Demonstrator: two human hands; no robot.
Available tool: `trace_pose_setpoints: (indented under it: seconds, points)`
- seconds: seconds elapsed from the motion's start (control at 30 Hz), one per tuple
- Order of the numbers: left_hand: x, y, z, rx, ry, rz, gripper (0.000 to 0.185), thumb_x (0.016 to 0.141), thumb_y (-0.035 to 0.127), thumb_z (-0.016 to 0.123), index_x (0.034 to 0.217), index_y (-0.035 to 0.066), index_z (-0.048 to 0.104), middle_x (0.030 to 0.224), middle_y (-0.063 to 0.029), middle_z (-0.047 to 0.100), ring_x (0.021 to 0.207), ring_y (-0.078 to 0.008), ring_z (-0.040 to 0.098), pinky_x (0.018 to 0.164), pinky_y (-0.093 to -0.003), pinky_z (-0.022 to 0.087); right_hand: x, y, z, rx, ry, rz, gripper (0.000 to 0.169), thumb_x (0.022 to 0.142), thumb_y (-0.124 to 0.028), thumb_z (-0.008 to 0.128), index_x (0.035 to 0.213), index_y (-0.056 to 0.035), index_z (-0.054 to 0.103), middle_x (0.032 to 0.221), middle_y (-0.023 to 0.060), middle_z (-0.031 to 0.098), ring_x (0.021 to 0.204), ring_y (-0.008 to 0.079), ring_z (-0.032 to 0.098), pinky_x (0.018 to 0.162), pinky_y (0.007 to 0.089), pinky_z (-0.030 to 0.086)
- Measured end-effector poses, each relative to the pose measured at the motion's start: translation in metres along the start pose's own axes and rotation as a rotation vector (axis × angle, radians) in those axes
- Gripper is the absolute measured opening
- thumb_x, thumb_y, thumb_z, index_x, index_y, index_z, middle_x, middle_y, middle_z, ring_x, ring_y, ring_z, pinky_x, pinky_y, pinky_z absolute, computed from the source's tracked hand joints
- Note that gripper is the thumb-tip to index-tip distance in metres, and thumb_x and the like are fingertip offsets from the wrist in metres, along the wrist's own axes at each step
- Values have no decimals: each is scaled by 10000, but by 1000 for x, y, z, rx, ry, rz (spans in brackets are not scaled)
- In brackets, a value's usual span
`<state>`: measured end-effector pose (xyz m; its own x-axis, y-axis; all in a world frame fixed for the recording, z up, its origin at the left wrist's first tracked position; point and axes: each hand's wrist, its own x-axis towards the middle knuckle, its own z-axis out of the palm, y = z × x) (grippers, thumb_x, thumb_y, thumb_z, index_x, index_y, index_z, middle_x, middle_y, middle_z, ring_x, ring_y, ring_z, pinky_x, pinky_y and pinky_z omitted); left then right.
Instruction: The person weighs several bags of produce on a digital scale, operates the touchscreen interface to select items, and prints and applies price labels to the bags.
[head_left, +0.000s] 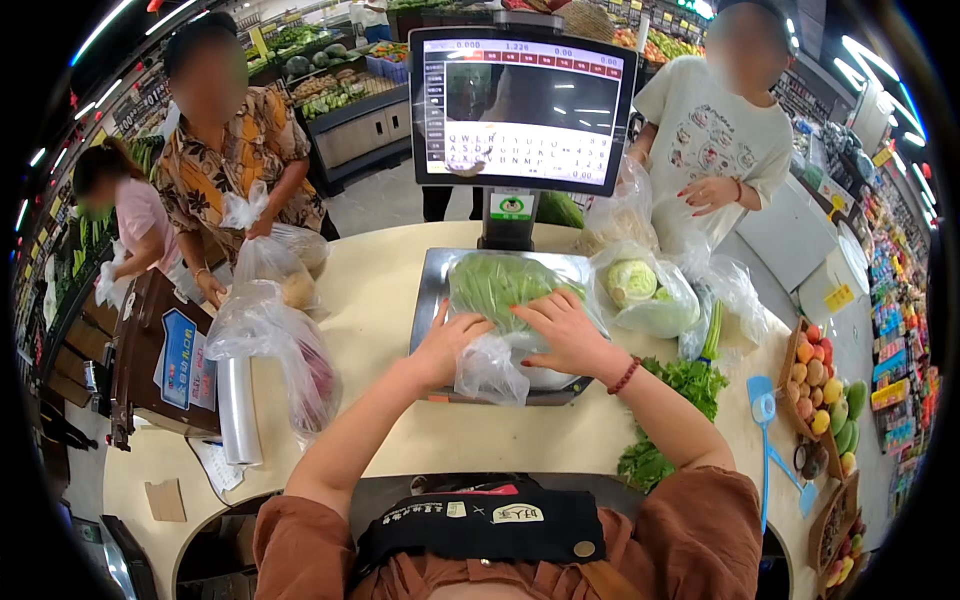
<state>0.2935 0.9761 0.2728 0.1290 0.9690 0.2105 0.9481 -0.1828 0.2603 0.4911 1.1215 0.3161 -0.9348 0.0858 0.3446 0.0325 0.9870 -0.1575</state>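
Observation:
A clear plastic bag of green vegetables lies on the metal plate of a weighing scale. My left hand touches the bag's near left side, thumb spread from the fingers. On its right side rests my right hand, fingers apart, with a beaded bracelet at the wrist. The bag's loose plastic end bunches up between my hands. Whether either hand pinches the plastic cannot be made out. Behind the plate stands the scale's lit screen. Right of the scale sits a bagged cabbage.
Leafy celery lies by my right forearm. At left are a bag of purplish produce, a plastic roll and a brown machine. Blue flyswatters and a fruit basket line the right edge. Two people stand across the counter.

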Motion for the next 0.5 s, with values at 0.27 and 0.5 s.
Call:
trace_pose_setpoints:
  seconds: [0.27,0.5]
  points:
    - [-7,-4,-26,-74,91,48,622,684,93,669,1253,93,417,1266,-138,408,1207,-316,378,1047,-542,205,21,30,-43,70,237,-57,439,746,-265,686,1103,-49,549,1023,121,551,975,291,485,888,388,364]
    - [-39,-10,-25,-156,242,-122,442,789,129,626,1201,73,473,1223,-154,446,1151,-336,416,1028,-512,270,123,57,-65,-85,547,-171,309,725,-187,681,954,-34,541,979,118,547,949,297,492,880,412,358]
